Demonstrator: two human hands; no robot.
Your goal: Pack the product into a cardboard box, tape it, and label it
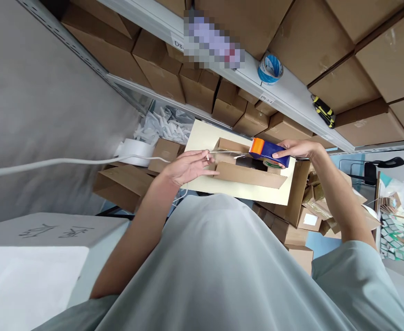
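An open cardboard box [252,175] lies on a pale yellow board [197,138], its inside partly hidden. Over the box's right part, my right hand [297,149] is wrapped round a blue and orange tape dispenser [266,151] with a tape roll at its lower side. A thin strip of tape [227,152] stretches from the dispenser's orange end leftward to the fingers of my left hand [191,166]. That hand is at the box's left end, its thumb and fingers spread apart, with the strip's end at its fingertips.
Shelves with cardboard boxes [310,41] run along the far side. A blue tape roll [270,69] and a yellow-black cutter [323,111] lie on the shelf edge [288,99]. A white cable [67,161] crosses at left. More cartons [122,184] stand beside the board.
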